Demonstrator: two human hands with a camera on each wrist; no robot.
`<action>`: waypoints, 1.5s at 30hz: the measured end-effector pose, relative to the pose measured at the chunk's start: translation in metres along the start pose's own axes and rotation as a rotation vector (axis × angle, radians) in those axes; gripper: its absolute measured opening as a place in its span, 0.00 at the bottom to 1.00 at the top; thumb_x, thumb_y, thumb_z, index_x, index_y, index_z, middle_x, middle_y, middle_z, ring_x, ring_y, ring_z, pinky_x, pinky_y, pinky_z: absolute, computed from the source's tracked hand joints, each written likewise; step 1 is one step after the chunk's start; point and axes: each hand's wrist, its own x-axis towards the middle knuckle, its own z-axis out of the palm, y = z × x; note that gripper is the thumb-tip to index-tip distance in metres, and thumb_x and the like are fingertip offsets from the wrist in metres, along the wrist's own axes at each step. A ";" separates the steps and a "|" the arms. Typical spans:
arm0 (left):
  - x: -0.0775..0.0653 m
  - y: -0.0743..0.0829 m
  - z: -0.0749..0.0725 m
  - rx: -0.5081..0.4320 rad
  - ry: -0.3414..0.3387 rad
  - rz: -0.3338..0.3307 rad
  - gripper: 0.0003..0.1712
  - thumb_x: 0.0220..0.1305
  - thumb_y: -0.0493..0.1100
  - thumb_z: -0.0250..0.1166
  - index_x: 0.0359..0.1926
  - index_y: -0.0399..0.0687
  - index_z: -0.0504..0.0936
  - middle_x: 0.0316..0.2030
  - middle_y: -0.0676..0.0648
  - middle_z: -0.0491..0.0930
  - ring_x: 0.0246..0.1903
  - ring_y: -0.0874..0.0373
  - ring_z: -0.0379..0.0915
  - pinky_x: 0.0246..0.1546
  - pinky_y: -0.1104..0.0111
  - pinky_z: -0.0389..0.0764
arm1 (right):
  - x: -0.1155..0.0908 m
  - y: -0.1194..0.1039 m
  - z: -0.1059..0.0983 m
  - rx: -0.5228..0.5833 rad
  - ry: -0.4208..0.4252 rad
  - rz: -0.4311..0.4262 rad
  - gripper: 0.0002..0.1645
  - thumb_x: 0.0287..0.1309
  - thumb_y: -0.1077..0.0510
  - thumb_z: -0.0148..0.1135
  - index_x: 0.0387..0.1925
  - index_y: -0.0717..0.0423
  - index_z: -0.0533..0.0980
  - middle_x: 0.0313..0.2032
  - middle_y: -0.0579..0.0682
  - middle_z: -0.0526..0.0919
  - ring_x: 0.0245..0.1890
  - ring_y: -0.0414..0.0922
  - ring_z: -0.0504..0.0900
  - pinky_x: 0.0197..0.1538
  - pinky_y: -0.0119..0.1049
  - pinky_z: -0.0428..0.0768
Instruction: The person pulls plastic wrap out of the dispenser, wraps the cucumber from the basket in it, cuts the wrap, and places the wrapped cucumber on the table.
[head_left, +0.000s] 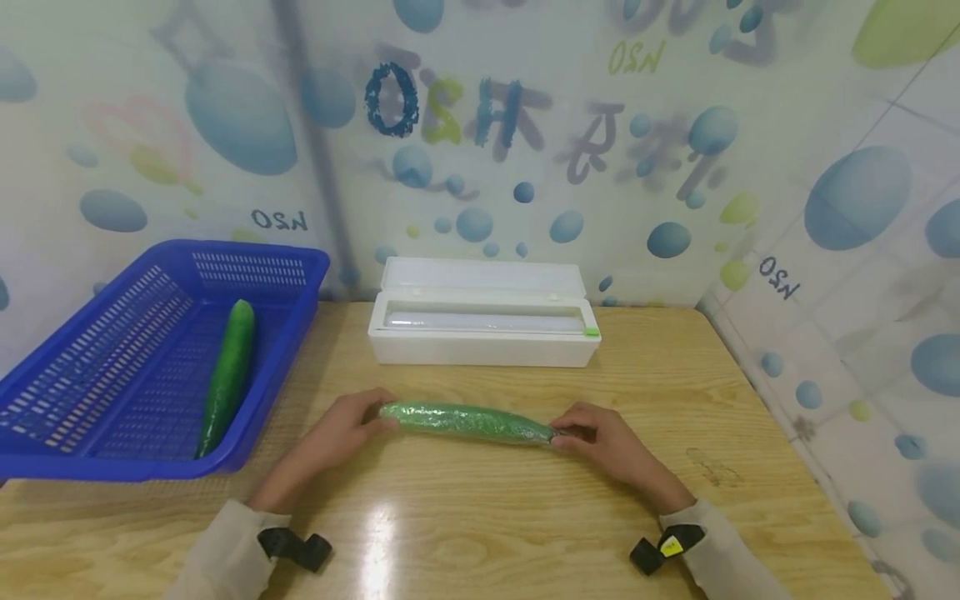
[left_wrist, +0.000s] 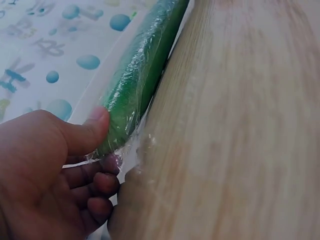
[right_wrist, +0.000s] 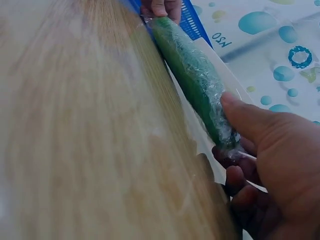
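Observation:
A cucumber (head_left: 468, 422) wrapped in clear cling film lies crosswise in the middle of the head view, held at both ends. My left hand (head_left: 351, 429) pinches its left end; in the left wrist view the thumb (left_wrist: 97, 127) presses on the film and the other fingers curl beneath. At the opposite end my right hand (head_left: 600, 437) pinches the tip between thumb and fingers. Loose film bunches at that tip in the right wrist view, beside the right thumb (right_wrist: 240, 110). Whether the cucumber touches the table is hard to tell.
Behind the cucumber stands a white cling film box (head_left: 483, 348), lid up, a film roll inside and a green piece at its right end. A blue basket (head_left: 300, 333) on the left holds an unwrapped cucumber (head_left: 228, 375). The wooden table (head_left: 480, 517) meets patterned walls behind and right.

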 end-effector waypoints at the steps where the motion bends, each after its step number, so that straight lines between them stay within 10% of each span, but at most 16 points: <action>1: 0.000 0.001 0.000 0.006 0.000 -0.005 0.15 0.63 0.42 0.64 0.48 0.39 0.80 0.45 0.42 0.81 0.51 0.42 0.74 0.55 0.48 0.69 | 0.000 0.001 0.001 -0.005 0.011 -0.010 0.12 0.61 0.52 0.63 0.45 0.48 0.82 0.37 0.39 0.80 0.37 0.37 0.76 0.42 0.33 0.75; 14: -0.001 0.001 0.002 0.019 -0.033 -0.044 0.20 0.68 0.46 0.59 0.53 0.36 0.78 0.48 0.38 0.80 0.51 0.41 0.74 0.54 0.48 0.70 | -0.001 0.008 0.007 0.050 0.096 -0.036 0.15 0.66 0.49 0.57 0.52 0.43 0.79 0.43 0.37 0.81 0.43 0.39 0.79 0.46 0.36 0.78; 32: -0.001 -0.007 0.007 -0.018 -0.025 0.031 0.25 0.51 0.44 0.73 0.52 0.45 0.81 0.43 0.49 0.83 0.44 0.53 0.78 0.49 0.55 0.75 | -0.001 0.007 0.006 0.025 0.156 -0.010 0.13 0.68 0.52 0.54 0.49 0.45 0.81 0.47 0.42 0.83 0.49 0.42 0.79 0.50 0.42 0.77; 41: -0.001 -0.004 0.008 -0.072 0.052 0.095 0.23 0.61 0.38 0.65 0.59 0.44 0.76 0.52 0.44 0.80 0.47 0.50 0.77 0.49 0.54 0.76 | -0.001 0.004 0.005 0.033 0.135 0.058 0.17 0.69 0.47 0.52 0.49 0.47 0.82 0.36 0.40 0.84 0.30 0.38 0.79 0.37 0.35 0.78; 45: -0.003 -0.003 0.008 -0.056 0.036 0.059 0.20 0.64 0.41 0.62 0.56 0.41 0.77 0.49 0.43 0.81 0.49 0.46 0.75 0.51 0.50 0.73 | -0.001 0.005 0.005 -0.006 0.115 0.047 0.17 0.69 0.47 0.51 0.51 0.46 0.80 0.42 0.40 0.83 0.39 0.38 0.80 0.44 0.39 0.78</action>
